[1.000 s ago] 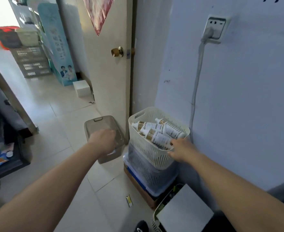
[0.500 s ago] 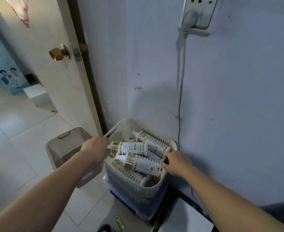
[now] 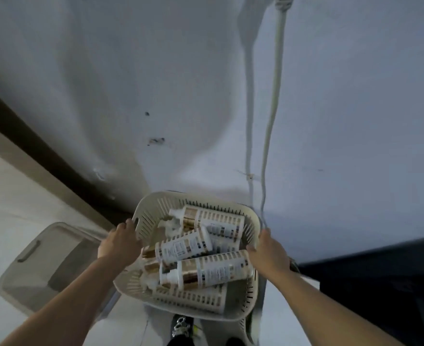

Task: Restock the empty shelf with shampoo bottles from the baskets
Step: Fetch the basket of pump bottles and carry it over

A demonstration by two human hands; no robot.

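Observation:
A cream slotted basket (image 3: 153, 208) sits low in the middle of the view, close to the pale blue wall. Several white-and-gold shampoo bottles (image 3: 207, 269) lie on their sides inside it, piled across each other. My left hand (image 3: 121, 242) grips the basket's left rim. On the opposite side, my right hand (image 3: 268, 250) holds the right rim. The basket looks tilted slightly toward me. No shelf is in view.
A translucent grey bin (image 3: 46, 265) stands on the pale tiled floor at the left. A white cable (image 3: 272, 116) hangs down the wall behind the basket. A dark door frame (image 3: 38, 151) runs diagonally at left. A dark surface (image 3: 380, 283) fills the lower right.
My left hand moved from near the grey bin to the basket's left rim. Both hands now hold the basket, which appears raised and much closer, and the view has swung toward the wall.

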